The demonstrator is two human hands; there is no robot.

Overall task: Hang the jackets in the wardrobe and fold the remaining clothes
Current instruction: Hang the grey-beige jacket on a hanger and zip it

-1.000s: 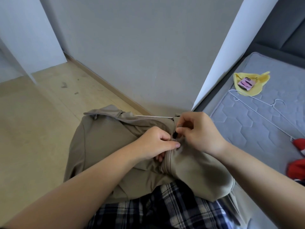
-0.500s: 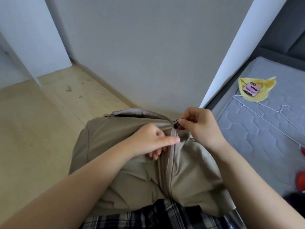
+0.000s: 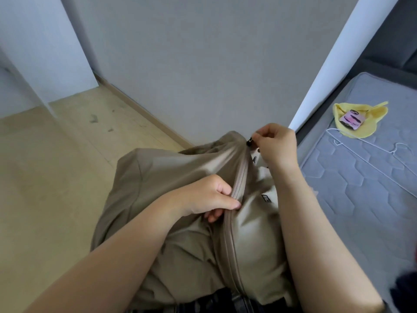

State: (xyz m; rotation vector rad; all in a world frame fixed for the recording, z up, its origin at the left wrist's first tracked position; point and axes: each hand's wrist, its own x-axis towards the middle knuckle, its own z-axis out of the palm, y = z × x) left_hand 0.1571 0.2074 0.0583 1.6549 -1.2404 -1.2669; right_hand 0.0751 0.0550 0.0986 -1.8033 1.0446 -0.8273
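A tan zip-up jacket [image 3: 171, 177] hangs in front of me, stretched over my lap. My right hand [image 3: 276, 144] pinches the black zipper pull [image 3: 249, 141] at the top of the collar. My left hand [image 3: 209, 197] grips the fabric beside the closed zipper line [image 3: 232, 222], lower down, holding it taut. A white wire hanger [image 3: 370, 159] lies on the grey mattress [image 3: 361, 199] to the right. The hanger inside the jacket is hidden.
A yellow cloth [image 3: 361, 118] with a pink tag lies on the mattress's far end. Dark and red clothes [image 3: 406, 288] show at the right edge. A grey wall panel [image 3: 203, 64] stands straight ahead, wooden floor [image 3: 45, 177] to the left.
My right hand has drawn the zipper pull upward from mid-chest to the collar, closing the jacket. My left hand has stayed on the fabric lower down.
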